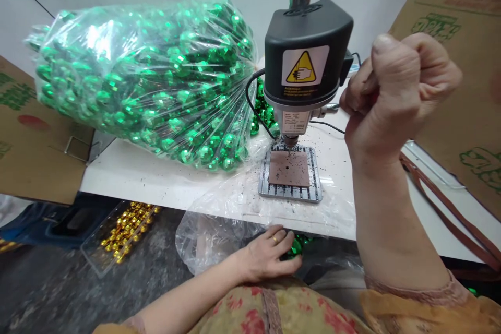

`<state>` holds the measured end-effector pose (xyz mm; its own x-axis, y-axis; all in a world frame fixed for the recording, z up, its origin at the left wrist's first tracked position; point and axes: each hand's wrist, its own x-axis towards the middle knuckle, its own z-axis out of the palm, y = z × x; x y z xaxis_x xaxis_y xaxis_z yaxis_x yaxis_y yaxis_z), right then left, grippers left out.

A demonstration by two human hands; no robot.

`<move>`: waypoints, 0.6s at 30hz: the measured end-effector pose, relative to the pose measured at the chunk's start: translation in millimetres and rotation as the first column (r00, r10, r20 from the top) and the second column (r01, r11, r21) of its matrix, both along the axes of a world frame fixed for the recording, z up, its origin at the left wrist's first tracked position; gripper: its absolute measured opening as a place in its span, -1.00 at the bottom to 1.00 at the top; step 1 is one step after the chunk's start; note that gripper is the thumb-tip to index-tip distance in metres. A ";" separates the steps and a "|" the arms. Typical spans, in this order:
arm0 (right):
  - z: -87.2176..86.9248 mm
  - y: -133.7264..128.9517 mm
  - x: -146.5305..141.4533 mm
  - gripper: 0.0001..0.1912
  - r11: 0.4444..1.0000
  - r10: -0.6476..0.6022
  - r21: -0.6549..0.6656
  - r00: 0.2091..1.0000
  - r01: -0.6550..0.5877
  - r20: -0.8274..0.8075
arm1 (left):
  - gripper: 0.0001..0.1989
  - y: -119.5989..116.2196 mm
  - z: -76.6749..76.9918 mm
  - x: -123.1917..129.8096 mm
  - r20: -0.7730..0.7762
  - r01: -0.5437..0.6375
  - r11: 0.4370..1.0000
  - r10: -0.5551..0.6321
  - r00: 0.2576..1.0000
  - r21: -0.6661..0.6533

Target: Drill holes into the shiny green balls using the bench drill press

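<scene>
A black drill press [307, 44] with a yellow warning label stands on the white table. Beneath its chuck, a brown square plate [279, 173] with a dark hole lies on the slotted metal base [290, 193], among dark shavings. My right hand [395, 88] is closed at the drill's side, around the end of its metal lever [331, 108], mostly hidden by the fingers. Below the table's front edge, my left hand [270, 253], with a ring, is curled around shiny green beads [296, 246], at my lap.
A big clear bag of green beads [148, 83] lies on the table [164, 180] at the left. Cardboard boxes [35, 135] flank both sides. Gold beads [129, 229] fill a clear tray below left. A brown strap [442, 203] lies at the right.
</scene>
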<state>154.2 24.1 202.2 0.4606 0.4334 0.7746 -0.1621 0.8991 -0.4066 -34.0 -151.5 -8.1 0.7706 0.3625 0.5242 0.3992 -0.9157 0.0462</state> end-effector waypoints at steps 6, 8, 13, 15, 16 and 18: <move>-1.0 1.3 0.7 -0.54 1.000 0.016 -0.004 1.000 -0.016 -0.003 | -0.77 4.6 0.6 -7.2 0.077 0.055 0.998 -0.055 0.996 -0.003; -1.1 0.4 0.5 -0.55 1.000 0.022 -0.019 1.000 -0.022 -0.001 | -0.75 29.2 6.9 -8.2 0.250 -0.018 1.000 0.024 0.968 -0.025; -1.1 -4.0 -0.3 -0.53 1.000 0.015 -0.025 1.000 -0.015 0.024 | -0.68 149.7 36.0 -14.4 0.274 -0.462 0.856 0.513 0.814 -0.231; -1.7 -5.5 -0.6 -0.53 0.999 -0.007 -0.036 0.999 0.009 0.050 | -0.64 202.3 46.3 -15.2 0.080 -0.632 0.723 0.673 0.735 -0.278; -2.1 -5.9 -0.8 -0.53 0.999 -0.021 -0.039 0.998 0.023 0.060 | -0.61 225.1 50.1 -14.8 -0.047 -0.701 0.652 0.722 0.691 -0.288; -2.7 -6.0 -1.3 -0.52 0.998 -0.039 -0.041 0.997 0.041 0.062 | -0.59 260.6 54.6 -13.5 -0.196 -0.779 0.554 0.763 0.617 -0.295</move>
